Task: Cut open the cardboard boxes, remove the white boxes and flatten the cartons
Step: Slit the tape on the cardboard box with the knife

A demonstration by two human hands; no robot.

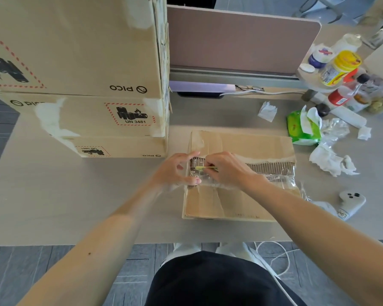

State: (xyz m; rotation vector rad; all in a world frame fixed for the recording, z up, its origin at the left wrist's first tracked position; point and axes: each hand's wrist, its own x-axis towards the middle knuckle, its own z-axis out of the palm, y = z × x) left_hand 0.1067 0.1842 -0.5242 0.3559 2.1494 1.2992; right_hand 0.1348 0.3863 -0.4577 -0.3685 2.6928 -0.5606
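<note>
Landmark: carton, a flat cardboard box on the desk, straight ahead of the person.

Left of the carton: stack of boxes, three counted, brown, printed, torn white patches at their corners; the stack's near right corner sits just beside the carton's far left corner.

At the carton's left end: left hand, fingers curled, thumb and fingertips pinching the loose clear tape and the carton's edge there. Beside it, right hand, closed round a thin yellow cutter, its tip pointing left towards the left hand. Both hands touch the carton; the right is nearer the uncut seam.

Key relation: the carton's long axis and its taped seam run left to right; the seam stretches away to the right of both hands, so a cut would likely travel rightward.

Right of the carton: green packet, one; crumpled tissues, several; bottles and jars, about five; white controller, one.

White boxes: none visible; carton not yet flattened.
</note>
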